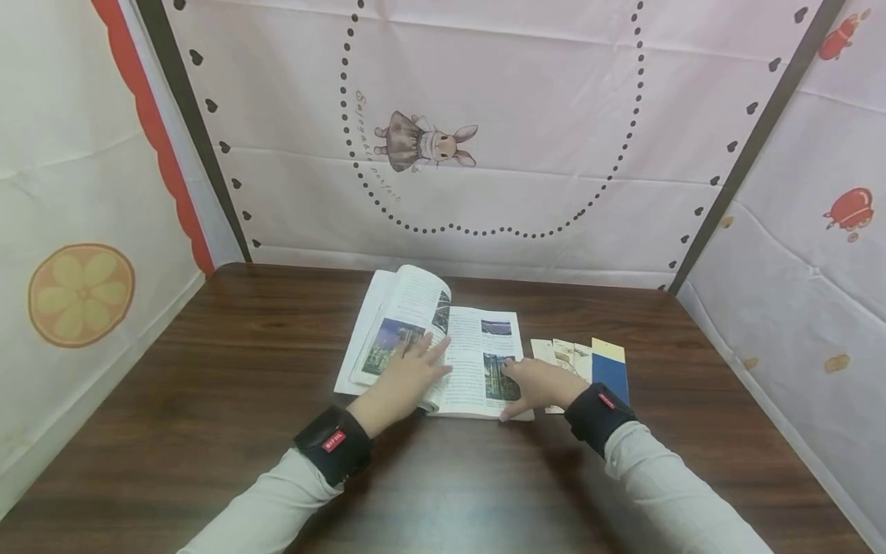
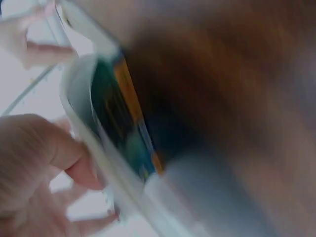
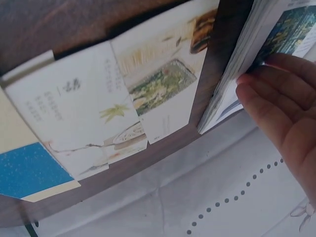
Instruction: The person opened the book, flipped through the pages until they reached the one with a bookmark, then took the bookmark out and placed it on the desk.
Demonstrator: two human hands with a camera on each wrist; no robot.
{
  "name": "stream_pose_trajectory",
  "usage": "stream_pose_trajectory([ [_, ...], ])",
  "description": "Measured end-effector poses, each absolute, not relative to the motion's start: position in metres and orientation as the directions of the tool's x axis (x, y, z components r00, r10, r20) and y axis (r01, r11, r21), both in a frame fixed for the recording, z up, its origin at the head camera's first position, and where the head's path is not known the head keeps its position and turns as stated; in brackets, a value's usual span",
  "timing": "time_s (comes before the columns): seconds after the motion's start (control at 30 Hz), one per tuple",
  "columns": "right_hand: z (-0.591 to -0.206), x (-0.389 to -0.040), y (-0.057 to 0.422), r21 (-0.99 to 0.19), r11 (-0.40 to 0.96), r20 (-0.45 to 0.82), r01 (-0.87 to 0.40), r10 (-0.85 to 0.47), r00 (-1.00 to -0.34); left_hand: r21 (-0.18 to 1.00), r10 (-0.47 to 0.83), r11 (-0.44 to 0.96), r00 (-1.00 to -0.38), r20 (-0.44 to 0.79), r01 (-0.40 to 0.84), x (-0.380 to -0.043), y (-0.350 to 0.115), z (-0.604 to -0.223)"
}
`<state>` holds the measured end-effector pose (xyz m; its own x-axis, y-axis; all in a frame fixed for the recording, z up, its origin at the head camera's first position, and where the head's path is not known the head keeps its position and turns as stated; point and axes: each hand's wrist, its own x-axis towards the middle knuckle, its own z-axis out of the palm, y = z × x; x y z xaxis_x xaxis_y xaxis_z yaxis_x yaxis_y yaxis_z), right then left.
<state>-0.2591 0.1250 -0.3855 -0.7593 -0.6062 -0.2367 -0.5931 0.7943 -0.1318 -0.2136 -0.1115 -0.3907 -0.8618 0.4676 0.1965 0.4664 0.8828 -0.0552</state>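
An open book with printed text and colour photos lies on the table, its left-hand pages curling up. My left hand rests on the left page, fingers spread, thumb toward the spine. In the left wrist view, that thumb lies along the curved page edges. My right hand touches the right page beside its lower photo, with the thumb near the bottom edge. The right wrist view shows these fingers nearly straight at the book's side.
Right of the book lie overlapping illustrated cards and a blue card with a yellow end, partly behind my right hand. The dark wooden table is bordered by printed cloth walls at the back and sides.
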Motion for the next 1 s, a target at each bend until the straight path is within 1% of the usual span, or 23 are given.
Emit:
stream_pose_trajectory([
  [0.07,-0.384,-0.258,0.126,-0.129,0.794,-0.244,-0.594,-0.606,-0.757,-0.043,0.470,0.881,-0.865,0.178,0.470,-0.211,-0.106,-0.389],
  [0.2,-0.382,-0.255,0.126,-0.138,0.799,-0.256,-0.585,-0.599,-0.759,-0.017,0.384,0.921,-0.896,0.222,0.390,-0.208,-0.101,-0.386],
  [0.3,-0.383,-0.255,0.128,-0.146,0.793,-0.243,-0.592,-0.608,-0.755,0.022,0.356,0.929,-0.906,0.228,0.370,-0.209,-0.100,-0.386],
  [0.53,-0.386,-0.256,0.138,-0.132,0.699,-0.118,-0.703,-0.715,-0.689,0.073,0.381,0.912,-0.902,0.204,0.403,-0.214,-0.096,-0.390],
  [0.63,-0.383,-0.254,0.139,-0.118,0.694,-0.064,-0.710,-0.719,-0.692,0.081,0.365,0.919,-0.912,0.189,0.385,-0.213,-0.093,-0.391],
  [0.7,-0.379,-0.253,0.139,-0.107,0.692,-0.012,-0.714,-0.719,-0.695,0.066,0.348,0.928,-0.918,0.191,0.366,-0.213,-0.090,-0.391],
  [0.8,-0.373,-0.252,0.138,-0.111,0.678,0.084,-0.727,-0.722,-0.686,0.001,0.337,0.939,-0.916,0.218,0.345,-0.213,-0.084,-0.394],
  [0.87,-0.367,-0.251,0.136,-0.113,0.651,0.154,-0.750,-0.735,-0.661,-0.048,0.333,0.942,-0.912,0.239,0.332,-0.212,-0.080,-0.396],
  [1.0,-0.359,-0.249,0.134,-0.131,0.594,0.280,-0.793,-0.746,-0.605,-0.096,0.326,0.945,-0.904,0.277,0.312,-0.211,-0.071,-0.399],
])
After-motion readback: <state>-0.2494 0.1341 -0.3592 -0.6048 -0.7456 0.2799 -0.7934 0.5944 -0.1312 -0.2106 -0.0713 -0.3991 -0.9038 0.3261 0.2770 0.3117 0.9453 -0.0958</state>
